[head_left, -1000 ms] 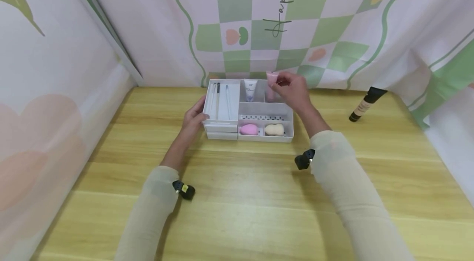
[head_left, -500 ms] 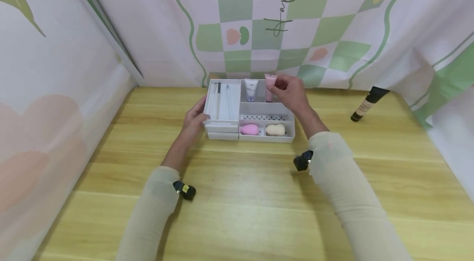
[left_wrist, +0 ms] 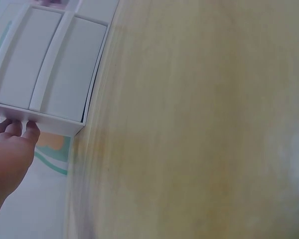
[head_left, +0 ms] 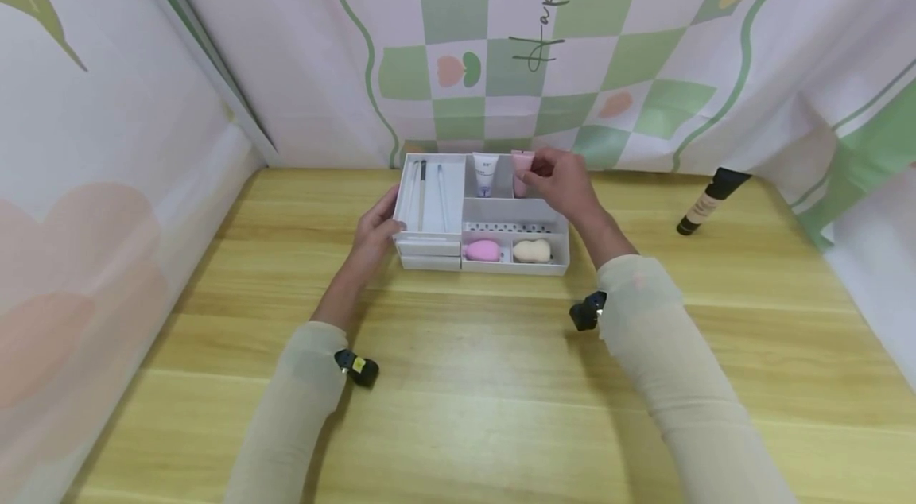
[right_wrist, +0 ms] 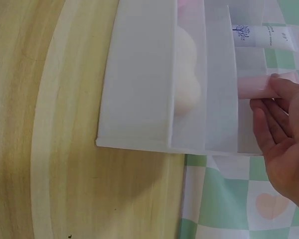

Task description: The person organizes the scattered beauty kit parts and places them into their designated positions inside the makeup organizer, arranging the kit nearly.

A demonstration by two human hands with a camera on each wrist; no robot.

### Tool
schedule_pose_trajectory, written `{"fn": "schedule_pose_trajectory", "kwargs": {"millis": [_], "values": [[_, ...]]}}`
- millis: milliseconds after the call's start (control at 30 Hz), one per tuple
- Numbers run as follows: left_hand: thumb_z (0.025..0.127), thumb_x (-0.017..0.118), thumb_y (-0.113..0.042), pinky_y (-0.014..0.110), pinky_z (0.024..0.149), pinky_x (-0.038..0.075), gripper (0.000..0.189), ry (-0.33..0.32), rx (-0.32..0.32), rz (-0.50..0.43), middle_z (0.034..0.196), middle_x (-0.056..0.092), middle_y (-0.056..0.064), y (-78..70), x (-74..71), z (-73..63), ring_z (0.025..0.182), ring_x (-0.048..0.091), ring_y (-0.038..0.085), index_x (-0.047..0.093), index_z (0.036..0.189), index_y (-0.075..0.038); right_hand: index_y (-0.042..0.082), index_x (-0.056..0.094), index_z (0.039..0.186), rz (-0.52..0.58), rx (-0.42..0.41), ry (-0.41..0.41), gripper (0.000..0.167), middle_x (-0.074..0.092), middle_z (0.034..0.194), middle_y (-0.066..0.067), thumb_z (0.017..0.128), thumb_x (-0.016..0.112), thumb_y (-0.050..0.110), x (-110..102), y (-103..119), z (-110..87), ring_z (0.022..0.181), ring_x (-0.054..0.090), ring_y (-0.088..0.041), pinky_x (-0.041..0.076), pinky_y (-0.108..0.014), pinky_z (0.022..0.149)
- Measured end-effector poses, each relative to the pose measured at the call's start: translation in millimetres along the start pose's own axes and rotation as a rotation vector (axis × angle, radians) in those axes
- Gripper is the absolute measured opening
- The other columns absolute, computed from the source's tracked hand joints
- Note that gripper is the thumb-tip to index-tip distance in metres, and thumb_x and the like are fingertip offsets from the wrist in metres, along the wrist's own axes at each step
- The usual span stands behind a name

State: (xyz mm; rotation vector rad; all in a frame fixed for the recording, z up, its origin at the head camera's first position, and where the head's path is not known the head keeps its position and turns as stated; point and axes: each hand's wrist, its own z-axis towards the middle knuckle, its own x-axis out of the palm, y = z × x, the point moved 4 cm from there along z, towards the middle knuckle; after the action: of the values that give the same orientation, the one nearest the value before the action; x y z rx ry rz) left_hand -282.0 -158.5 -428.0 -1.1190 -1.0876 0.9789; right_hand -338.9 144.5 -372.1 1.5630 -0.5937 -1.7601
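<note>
A white desk organizer (head_left: 515,269) with compartments and two front drawers stands near the back of the table. My right hand (head_left: 568,180) pinches a pink squeeze tube (head_left: 521,167) that stands in the back right compartment. In the right wrist view the thumb and fingers hold the pink tube near its flat end. My left hand (head_left: 375,226) rests against the organizer's left side; in the left wrist view its fingertips (left_wrist: 32,127) touch the side wall beside the drawers. A white tube (head_left: 484,172) stands in the compartment left of the pink one.
Thin brushes (head_left: 422,194) lie in the organizer's left tray. A pink sponge (head_left: 483,250) and a beige sponge (head_left: 533,251) sit in its front compartments. A black-and-beige tube (head_left: 708,202) is at the right on the wooden table (head_left: 487,393). A patterned curtain (head_left: 572,91) hangs behind.
My right hand has lowered the pink tube deeper into the back right compartment and still holds it. The left hand has stayed at the organizer's side.
</note>
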Motion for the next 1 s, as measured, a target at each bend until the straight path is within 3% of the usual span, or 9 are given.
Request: {"fn": "schedule_pose_trajectory", "kwargs": {"millis": [600,767,900,1000], "values": [[0.089,0.046,0.007,0.045,0.129,0.027,0.073,-0.015,-0.002,0.0,0.17,0.024,0.012,-0.6,1.0,-0.8,0.157,0.027,0.029,0.027,0.159,-0.002,-0.005,0.067,0.119,0.025,0.07,0.002,0.028,0.07,0.119,-0.027,0.096,0.066,0.011,-4.3,0.3,-2.9,0.107,0.067,-0.035,0.059,-0.045,0.093],[0.088,0.046,0.007,0.045,0.129,0.027,0.074,-0.019,0.0,0.002,0.17,0.025,0.012,-1.1,1.8,-1.2,0.157,0.027,0.029,0.027,0.159,-0.002,-0.006,0.069,0.117,0.039,0.069,-0.038,0.027,0.071,0.117,-0.028,0.095,0.067,0.01,-4.4,0.1,-6.9,0.104,0.068,-0.035,0.059,-0.032,0.085],[0.089,0.046,0.006,0.045,0.129,0.027,0.074,-0.017,-0.004,0.0,0.17,0.024,0.012,-1.0,2.1,-1.2,0.157,0.027,0.029,0.027,0.159,-0.002,-0.005,0.071,0.114,0.037,0.066,-0.071,0.026,0.072,0.112,-0.028,0.094,0.069,0.011,-4.6,-1.6,-8.7,0.099,0.067,-0.033,0.051,-0.015,0.072],[0.089,0.046,0.005,0.043,0.13,0.026,0.074,-0.018,-0.013,0.006,0.171,0.023,0.011,-0.9,2.1,-1.4,0.158,0.025,0.028,0.026,0.16,-0.003,-0.006,0.072,0.113,0.042,0.064,-0.077,0.026,0.073,0.111,-0.028,0.094,0.069,0.012,-4.8,-3.2,-8.9,0.098,0.067,-0.032,0.047,-0.011,0.068]]}}
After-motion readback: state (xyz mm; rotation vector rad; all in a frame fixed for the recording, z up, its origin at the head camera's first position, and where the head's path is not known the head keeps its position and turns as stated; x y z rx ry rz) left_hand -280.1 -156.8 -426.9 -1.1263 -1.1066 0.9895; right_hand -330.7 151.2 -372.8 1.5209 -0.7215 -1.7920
